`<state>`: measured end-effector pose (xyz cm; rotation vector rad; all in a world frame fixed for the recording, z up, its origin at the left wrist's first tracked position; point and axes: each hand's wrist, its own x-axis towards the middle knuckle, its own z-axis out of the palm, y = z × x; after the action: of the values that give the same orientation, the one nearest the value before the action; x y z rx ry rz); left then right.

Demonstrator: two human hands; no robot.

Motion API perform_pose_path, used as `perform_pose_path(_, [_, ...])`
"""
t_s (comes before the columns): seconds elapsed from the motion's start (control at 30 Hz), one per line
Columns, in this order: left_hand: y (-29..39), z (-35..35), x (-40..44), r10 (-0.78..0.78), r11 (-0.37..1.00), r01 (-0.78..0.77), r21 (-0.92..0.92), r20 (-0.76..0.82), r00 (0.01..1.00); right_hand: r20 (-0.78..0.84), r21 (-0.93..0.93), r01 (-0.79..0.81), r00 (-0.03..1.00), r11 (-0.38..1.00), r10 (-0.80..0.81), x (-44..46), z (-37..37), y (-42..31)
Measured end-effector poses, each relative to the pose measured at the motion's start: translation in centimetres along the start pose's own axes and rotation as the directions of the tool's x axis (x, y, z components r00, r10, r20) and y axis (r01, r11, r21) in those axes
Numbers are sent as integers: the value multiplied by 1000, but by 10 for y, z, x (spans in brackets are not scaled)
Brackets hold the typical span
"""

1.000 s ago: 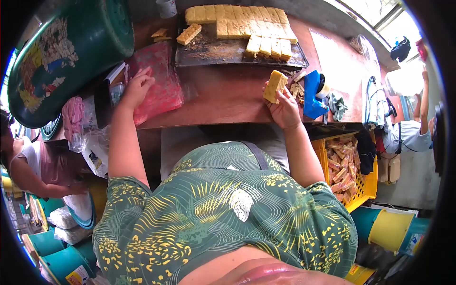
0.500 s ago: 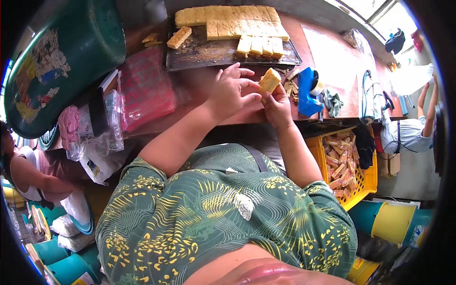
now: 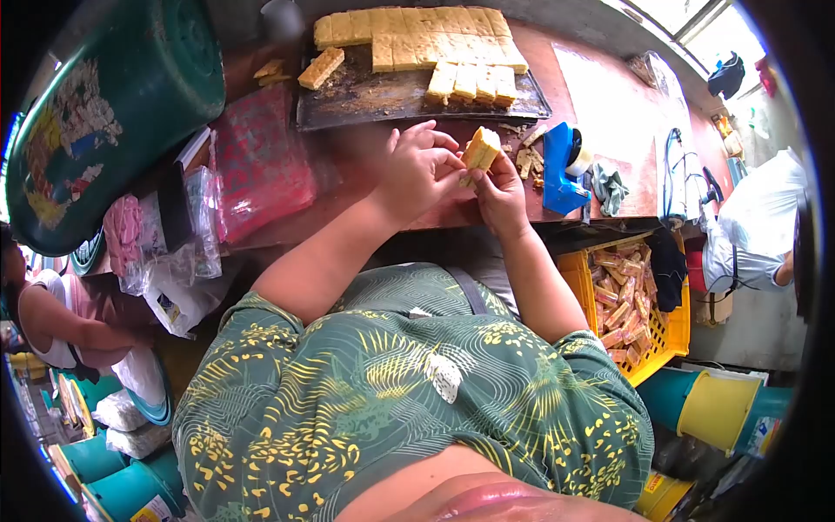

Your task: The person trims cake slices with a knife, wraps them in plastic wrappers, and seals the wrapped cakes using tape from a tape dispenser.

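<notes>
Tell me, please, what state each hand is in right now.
Right hand: closed, holding a yellow cake bar.
Left hand: partly curled, right by the bar; whether it grips cannot be told.

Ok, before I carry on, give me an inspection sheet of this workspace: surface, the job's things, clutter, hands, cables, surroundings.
Surface: reddish-brown table, with broken pieces beside the blue tape dispenser.
Job's things: one bar in hand; cut bars on the dark tray; more bars, apparently wrapped, in the yellow crate.
Clutter: red plastic at left; grey cloth right of the dispenser.
Hands: right hand grips the bar; left hand has its fingers at the bar's side, contact unclear.
Cables: a thin blue loop at the table's right may be a cord.
Surroundings: tilted green tub at left; one person at left, another at right.
</notes>
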<state>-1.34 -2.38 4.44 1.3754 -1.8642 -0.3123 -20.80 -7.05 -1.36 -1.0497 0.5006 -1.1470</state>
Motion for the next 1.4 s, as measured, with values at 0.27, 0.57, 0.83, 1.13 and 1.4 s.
perform_pose_path(0.27, [38, -16, 69, 298, 953, -282, 113, -160, 941, 7, 64, -26, 1000, 998, 26, 2, -2, -2])
perform_pose_path(0.57, [-14, -75, 37, -64, 950, -21, -310, -264, 962, -7, 119, -3, 1000, 993, 4, 2, -8, 0])
perform_pose_path(0.83, [-180, -171, -86, -333, 851, 364, 380, -147, 931, 36, 58, -49, 998, 997, 47, 3, -10, 1])
perform_pose_path(1.13, [-177, -193, -90, -480, 864, 451, 223, 101, 871, 5, 61, -30, 1000, 998, 29, -4, -7, 0])
perform_pose_path(1.4, [-175, -200, -99, -484, 875, 478, 72, 100, 870, 36, 49, -26, 999, 998, 24, -5, -8, 1])
